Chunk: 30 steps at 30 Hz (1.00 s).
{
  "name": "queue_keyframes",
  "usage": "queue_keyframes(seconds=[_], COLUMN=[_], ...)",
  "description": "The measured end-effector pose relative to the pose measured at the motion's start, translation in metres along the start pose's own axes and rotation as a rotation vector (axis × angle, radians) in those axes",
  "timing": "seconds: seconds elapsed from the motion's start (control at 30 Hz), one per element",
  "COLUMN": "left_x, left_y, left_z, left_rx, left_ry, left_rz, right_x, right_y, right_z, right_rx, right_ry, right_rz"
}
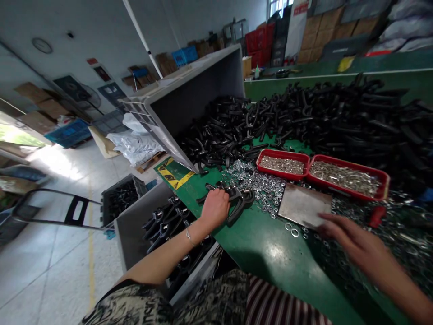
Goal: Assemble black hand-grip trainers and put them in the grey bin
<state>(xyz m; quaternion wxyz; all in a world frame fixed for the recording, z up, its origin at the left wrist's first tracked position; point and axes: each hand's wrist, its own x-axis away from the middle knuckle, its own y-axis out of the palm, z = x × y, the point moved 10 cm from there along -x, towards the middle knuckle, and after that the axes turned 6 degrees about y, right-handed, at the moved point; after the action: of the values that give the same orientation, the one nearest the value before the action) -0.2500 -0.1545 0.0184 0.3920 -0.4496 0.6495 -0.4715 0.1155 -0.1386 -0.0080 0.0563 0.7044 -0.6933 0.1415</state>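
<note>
Left hand [215, 206] is curling its fingers closed around a black forked part [238, 210] by the left edge of the green tabletop [250, 243]; fingertips are partly hiding; right hand [358, 246] is stretching its fingers, fairly straight, over the corner of a metal plate [301, 203] towards the tabletop's right side; it is blurring, so cannot tell if it is touching or pinching anything; plate is lying flat, well in from the left edge; loose nuts and washers [267, 194] are scattering beside it, two bigger rings [295, 233] just off its near edge; left red tray [282, 175] and right red tray [352, 195] are sitting behind, both holding small metal pieces; a heap of black parts [304, 108] is covering the far side, spilling from a grey crate [216, 83] lying on its side; striped tape [182, 179] is marking the tabletop's far left corner; a lower crate [130, 234] of black pieces is standing below the left edge.
</note>
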Motion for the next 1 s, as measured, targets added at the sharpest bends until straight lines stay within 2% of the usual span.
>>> queue_keyframes(seconds=[0.03, 0.07, 0.1, 0.13, 0.2, 0.3, 0.37, 0.47, 0.57, 0.63, 0.7, 0.8, 0.9, 1.0], left_x=[0.007, 0.013, 0.018, 0.023, 0.028, 0.032, 0.035, 0.038, 0.045, 0.05, 0.053, 0.047, 0.033, 0.017], left_y=[-0.003, -0.005, -0.005, -0.005, -0.004, 0.0, 0.006, 0.008, 0.0, 0.002, 0.006, 0.017, 0.033, 0.05], left_z=[-0.007, -0.014, -0.019, -0.022, -0.028, -0.037, -0.043, -0.054, -0.079, -0.099, -0.118, -0.132, -0.14, -0.145], left_rx=[0.011, 0.021, 0.032, 0.045, 0.075, 0.116, 0.154, 0.249, 0.376, 0.447, 0.486, 0.647, 0.914, 1.123], left_ry=[-0.035, -0.065, -0.084, -0.093, -0.105, -0.156, -0.177, -0.173, -0.223, -0.282, -0.314, -0.223, -0.112, -0.1], left_rz=[0.004, -0.001, -0.008, -0.012, 0.005, 0.04, 0.018, 0.015, 0.035, -0.02, -0.102, -0.223, -0.384, -0.541], right_x=[0.005, 0.013, 0.018, 0.019, 0.018, 0.01, 0.008, 0.012, 0.024, 0.028, 0.024, 0.011, 0.004, -0.002], right_y=[0.059, 0.111, 0.154, 0.188, 0.246, 0.297, 0.315, 0.331, 0.341, 0.347, 0.349, 0.347, 0.356, 0.367], right_z=[0.013, 0.021, 0.025, 0.027, 0.031, 0.028, 0.021, 0.007, -0.017, -0.027, -0.022, 0.004, 0.018, 0.018], right_rx=[0.001, -0.095, -0.201, -0.292, -0.431, -0.58, -0.627, -0.613, -0.567, -0.542, -0.508, -0.44, -0.43, -0.444], right_ry=[0.073, 0.125, 0.15, 0.164, 0.216, 0.247, 0.224, 0.193, 0.151, 0.161, 0.236, 0.373, 0.421, 0.41], right_rz=[-0.248, -0.422, -0.518, -0.552, -0.625, -0.698, -0.713, -0.676, -0.663, -0.672, -0.618, -0.504, -0.533, -0.571])
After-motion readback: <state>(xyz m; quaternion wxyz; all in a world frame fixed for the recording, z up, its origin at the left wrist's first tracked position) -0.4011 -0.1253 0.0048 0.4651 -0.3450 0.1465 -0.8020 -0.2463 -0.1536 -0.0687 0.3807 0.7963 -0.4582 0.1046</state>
